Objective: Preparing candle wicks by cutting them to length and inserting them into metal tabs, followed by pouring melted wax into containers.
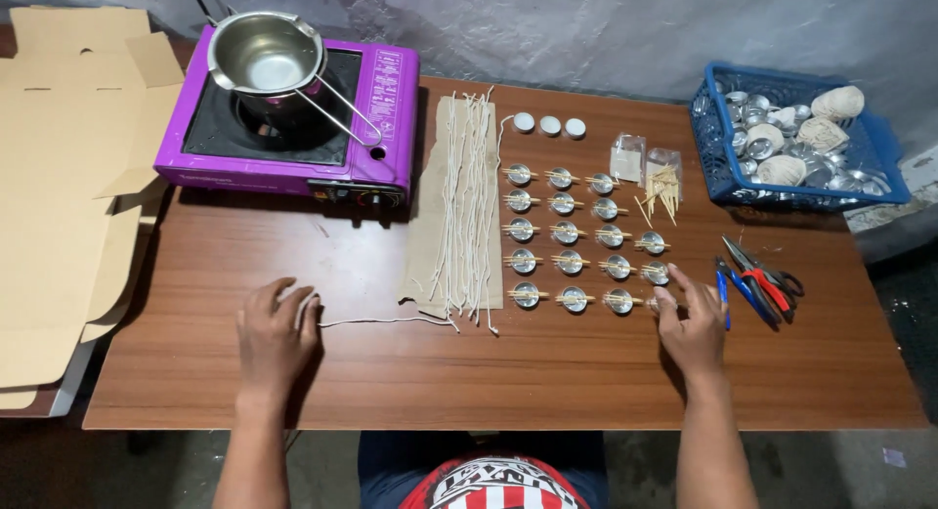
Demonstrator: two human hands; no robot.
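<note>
We rest our left hand (277, 335) flat on the brown wooden table (547, 372), palm down near the left edge, fingers loosely spread over the end of a thin white string (386, 321) that runs right along the tabletop toward a strip of tan cardboard (430, 216) covered with cut white wicks (467, 201); whether the fingers pinch the string we cannot tell. Our right hand (692, 325) sits on the near right, fingers curled narrowly at a small round silver metal cup (658, 300) at the right end of the nearest row; the cup is mostly hidden, so a firm hold is unclear. To its left stand rows of small silver cups with wooden sticks across them (570, 233). Just right of that hand lie red-handled and blue-handled pliers and scissors (762, 282). At the far left sits a purple portable gas stove (293, 118) carrying a steel pouring pot (266, 55), and at the far right a blue plastic basket (796, 138) of empty cups and balls of string
</note>
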